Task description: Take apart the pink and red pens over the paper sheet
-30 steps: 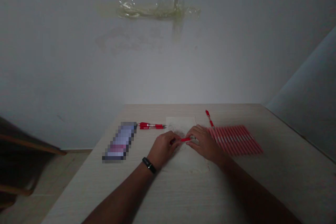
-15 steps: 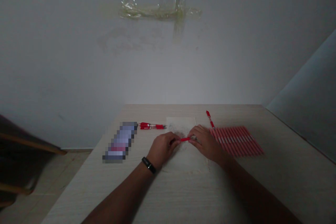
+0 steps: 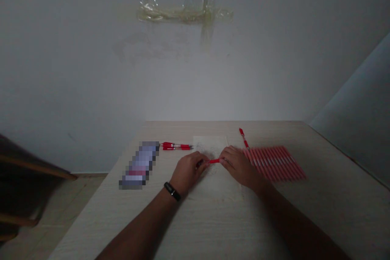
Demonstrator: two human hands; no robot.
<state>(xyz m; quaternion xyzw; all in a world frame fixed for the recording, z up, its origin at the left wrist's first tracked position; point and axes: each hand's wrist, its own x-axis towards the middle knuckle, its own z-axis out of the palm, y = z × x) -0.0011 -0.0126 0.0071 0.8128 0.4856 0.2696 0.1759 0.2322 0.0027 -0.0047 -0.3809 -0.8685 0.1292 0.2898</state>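
Note:
Between my two hands is a red pen (image 3: 215, 161), lying crosswise above a pale sheet. My left hand (image 3: 189, 169), with a black band at the wrist, pinches its left end. The fingers of my right hand (image 3: 239, 165) are closed on the right end and hide it. Only the red middle stretch of the pen shows. Under the hands, the pale sheet (image 3: 210, 142) carries dark smudges. Close by on the right, a row of red pens (image 3: 274, 163) lies side by side, partly behind my right hand.
Several red pens with clear barrels (image 3: 176, 146) lie at the left, beside a pixelated, phone-like object (image 3: 140, 164). A single red pen (image 3: 244, 138) lies at an angle behind the row. The wooden table (image 3: 213, 227) meets a wall bearing clear tape (image 3: 179, 15).
The fingers of my right hand have closed further over the pen's right end, where a bit of it showed before. My left hand has hardly moved.

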